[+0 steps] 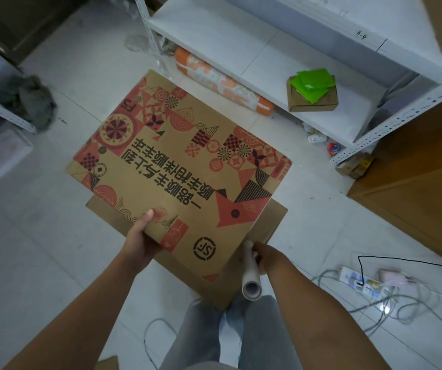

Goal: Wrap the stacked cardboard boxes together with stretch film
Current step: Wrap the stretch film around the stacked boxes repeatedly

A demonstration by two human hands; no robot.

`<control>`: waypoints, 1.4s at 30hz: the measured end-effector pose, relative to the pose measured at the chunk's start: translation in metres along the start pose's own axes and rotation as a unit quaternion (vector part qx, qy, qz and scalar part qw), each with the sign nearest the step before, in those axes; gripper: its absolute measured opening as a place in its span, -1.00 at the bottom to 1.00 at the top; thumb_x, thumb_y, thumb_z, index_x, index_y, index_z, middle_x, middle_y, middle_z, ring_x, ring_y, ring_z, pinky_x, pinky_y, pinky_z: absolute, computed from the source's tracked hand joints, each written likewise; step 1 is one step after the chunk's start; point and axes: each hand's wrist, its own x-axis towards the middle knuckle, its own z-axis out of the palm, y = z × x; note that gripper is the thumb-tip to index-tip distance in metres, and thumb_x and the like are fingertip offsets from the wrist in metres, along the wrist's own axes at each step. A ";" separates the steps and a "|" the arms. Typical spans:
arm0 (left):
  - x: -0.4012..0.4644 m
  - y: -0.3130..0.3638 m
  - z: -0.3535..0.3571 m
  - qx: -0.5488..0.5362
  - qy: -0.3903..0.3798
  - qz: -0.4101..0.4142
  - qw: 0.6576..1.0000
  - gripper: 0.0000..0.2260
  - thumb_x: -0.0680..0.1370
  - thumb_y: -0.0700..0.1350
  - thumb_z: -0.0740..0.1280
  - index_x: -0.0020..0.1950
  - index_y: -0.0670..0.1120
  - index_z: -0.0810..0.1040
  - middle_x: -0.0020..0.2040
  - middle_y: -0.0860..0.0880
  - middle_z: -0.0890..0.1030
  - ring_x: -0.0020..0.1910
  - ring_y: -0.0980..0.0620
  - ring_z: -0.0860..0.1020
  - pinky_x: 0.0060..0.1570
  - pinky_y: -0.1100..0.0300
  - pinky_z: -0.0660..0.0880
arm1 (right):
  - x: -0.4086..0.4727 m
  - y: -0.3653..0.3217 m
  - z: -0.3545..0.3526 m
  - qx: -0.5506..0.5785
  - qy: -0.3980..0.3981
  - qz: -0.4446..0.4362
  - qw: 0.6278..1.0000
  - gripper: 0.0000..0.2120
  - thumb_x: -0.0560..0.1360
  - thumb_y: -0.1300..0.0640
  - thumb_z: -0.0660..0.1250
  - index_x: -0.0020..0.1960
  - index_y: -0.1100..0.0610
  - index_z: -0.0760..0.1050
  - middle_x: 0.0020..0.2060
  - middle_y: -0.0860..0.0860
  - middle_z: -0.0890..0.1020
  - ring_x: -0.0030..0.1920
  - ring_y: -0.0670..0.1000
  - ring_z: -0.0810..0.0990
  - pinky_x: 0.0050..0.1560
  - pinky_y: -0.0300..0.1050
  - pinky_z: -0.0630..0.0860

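A flattened printed cardboard box (180,161), covered in red and black patterns with an SF logo, lies on top of a plain flattened cardboard box (268,222) whose brown edges stick out below it along the near and right sides; the pair is over the white tiled floor (54,249), in front of the person's grey-trousered legs (241,335). The left hand (139,239) pinches the near edge of the printed box, thumb on top and fingers hidden beneath. The right hand (266,259) is closed around a roll of stretch film (250,273) at the near right corner of the stack, its hollow core end pointing toward the camera. Beyond the boxes stands a white metal shelf unit (241,49); on its lower board sits a small cardboard box (313,101) with green packets (312,82) on it, and an orange patterned roll (222,81) lies under the shelf. A power strip (358,283) with tangled cables rests on the floor at right.
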 end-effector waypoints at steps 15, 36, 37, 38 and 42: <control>0.006 -0.008 -0.003 -0.031 0.049 0.022 0.998 -0.27 0.33 0.14 0.46 0.43 -0.10 0.37 0.32 -0.17 0.51 0.27 -0.20 0.50 0.10 -0.13 0.52 | 0.041 -0.015 -0.014 -0.053 -0.101 0.057 0.992 -0.74 0.54 0.14 0.33 0.13 0.31 0.49 0.01 0.20 0.59 -0.01 0.17 0.55 0.03 0.07 0.51; 0.007 -0.011 0.005 -0.048 0.078 0.070 0.993 -0.65 0.30 0.08 0.50 0.04 0.02 0.70 0.13 -0.12 0.64 0.08 -0.09 0.62 0.08 -0.02 0.57 | 0.055 -0.040 -0.022 -0.121 -0.106 -0.017 0.987 -0.80 0.64 0.16 0.09 0.22 0.21 0.30 -0.08 0.11 0.49 -0.10 0.08 0.51 -0.12 -0.06 0.49; 0.006 -0.011 0.006 -0.051 0.077 0.069 0.993 -0.77 0.42 0.04 0.38 0.01 0.04 0.70 0.09 -0.09 0.66 0.05 -0.07 0.64 0.04 0.01 0.58 | 0.055 -0.038 -0.021 -0.148 -0.114 -0.025 0.982 -0.79 0.63 0.18 0.12 0.24 0.20 0.32 -0.07 0.11 0.50 -0.10 0.08 0.52 -0.17 -0.04 0.50; 0.006 -0.011 0.005 -0.051 0.083 0.074 0.993 -0.76 0.51 0.00 0.26 0.01 0.04 0.70 0.06 -0.08 0.67 0.03 -0.06 0.64 0.01 0.03 0.59 | 0.061 -0.038 -0.020 -0.155 -0.122 -0.009 0.980 -0.77 0.60 0.20 0.19 0.25 0.20 0.37 -0.05 0.13 0.53 -0.09 0.10 0.52 -0.19 -0.02 0.50; 0.006 -0.010 0.005 -0.056 0.077 0.069 0.993 -0.52 0.33 0.07 0.46 0.20 -0.07 0.54 0.09 -0.11 0.66 0.04 -0.08 0.64 -0.05 0.02 0.60 | 0.055 -0.045 -0.023 -0.193 -0.135 0.013 0.972 -0.86 0.55 0.19 0.29 0.06 0.24 0.47 -0.23 0.14 0.60 -0.18 0.08 0.51 -0.32 -0.12 0.52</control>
